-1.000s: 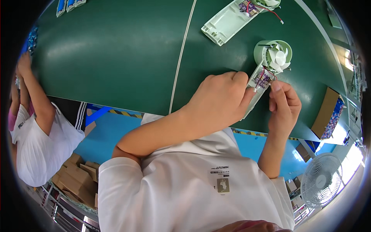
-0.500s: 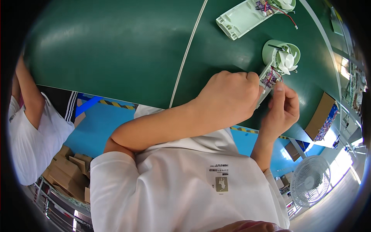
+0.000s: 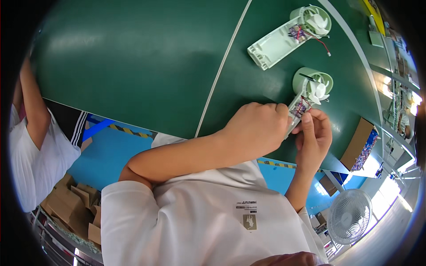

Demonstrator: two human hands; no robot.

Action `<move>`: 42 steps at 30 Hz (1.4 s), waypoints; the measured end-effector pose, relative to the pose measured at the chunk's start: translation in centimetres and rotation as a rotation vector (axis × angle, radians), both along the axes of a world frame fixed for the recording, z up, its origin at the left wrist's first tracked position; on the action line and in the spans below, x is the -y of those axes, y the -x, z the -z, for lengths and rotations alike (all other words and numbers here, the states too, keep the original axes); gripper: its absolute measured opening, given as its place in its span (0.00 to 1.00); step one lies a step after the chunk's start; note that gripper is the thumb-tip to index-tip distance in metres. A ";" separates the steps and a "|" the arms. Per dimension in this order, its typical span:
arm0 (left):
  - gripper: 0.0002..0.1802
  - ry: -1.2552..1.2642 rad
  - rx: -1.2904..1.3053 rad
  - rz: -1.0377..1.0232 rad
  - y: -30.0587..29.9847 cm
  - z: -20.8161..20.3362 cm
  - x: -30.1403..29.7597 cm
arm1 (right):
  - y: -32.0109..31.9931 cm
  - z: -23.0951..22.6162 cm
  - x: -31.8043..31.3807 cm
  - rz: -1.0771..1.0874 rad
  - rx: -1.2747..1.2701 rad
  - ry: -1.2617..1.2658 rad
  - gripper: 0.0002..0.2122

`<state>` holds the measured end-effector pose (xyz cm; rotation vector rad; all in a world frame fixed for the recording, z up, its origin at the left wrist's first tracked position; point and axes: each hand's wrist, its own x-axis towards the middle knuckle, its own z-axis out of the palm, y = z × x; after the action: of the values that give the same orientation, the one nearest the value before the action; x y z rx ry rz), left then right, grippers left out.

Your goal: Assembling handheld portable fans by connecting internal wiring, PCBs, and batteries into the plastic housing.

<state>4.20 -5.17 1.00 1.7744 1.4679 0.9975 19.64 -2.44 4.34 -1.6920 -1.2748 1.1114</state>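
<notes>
A pale green handheld fan housing [image 3: 294, 106] lies on the green table in front of me, with white fan blades [image 3: 318, 91] in its round end. On its handle sits a small purple circuit board [image 3: 300, 107] with thin wires. My left hand [image 3: 262, 125] is closed around the handle's left side, its fingertips mostly hidden. From the right, my right hand [image 3: 316, 135] has thumb and forefinger pinched at the board's edge; whatever lies between them is too small to make out. Farther off rests a second open fan housing [image 3: 275, 46], its red wire [image 3: 317, 39] trailing out.
A brown carton [image 3: 357, 142] holding small colourful parts stands at the table's right edge. Another person's arm [image 3: 35, 104] reaches in at far left. A standing fan [image 3: 349, 217] is at lower right, and cardboard boxes [image 3: 71, 201] lie at lower left.
The whole view has shifted, so the second fan housing now shows fully. Both hands stay at the nearer housing, and my right fingertips remain by the circuit board.
</notes>
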 end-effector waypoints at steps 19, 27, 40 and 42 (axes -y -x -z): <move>0.12 -0.301 -0.043 -0.185 1.0 -1.1 0.4 | -1.2 -2.1 -0.3 -0.251 0.039 0.019 0.10; 0.08 -0.334 0.102 -0.195 0.1 -0.6 0.2 | -0.5 -2.3 -0.8 -0.311 -0.004 0.157 0.11; 0.16 -0.165 0.038 -0.205 0.6 -1.1 -0.4 | -1.9 -1.3 -1.9 -0.238 -0.162 0.169 0.05; 0.18 -0.050 -0.015 -0.151 0.7 -0.7 -0.2 | -1.8 -0.8 -2.1 -0.254 -0.109 0.084 0.04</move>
<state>3.55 -4.99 1.65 1.7291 1.6187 1.1079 21.47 -0.37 5.09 -1.5363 -1.4181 1.4039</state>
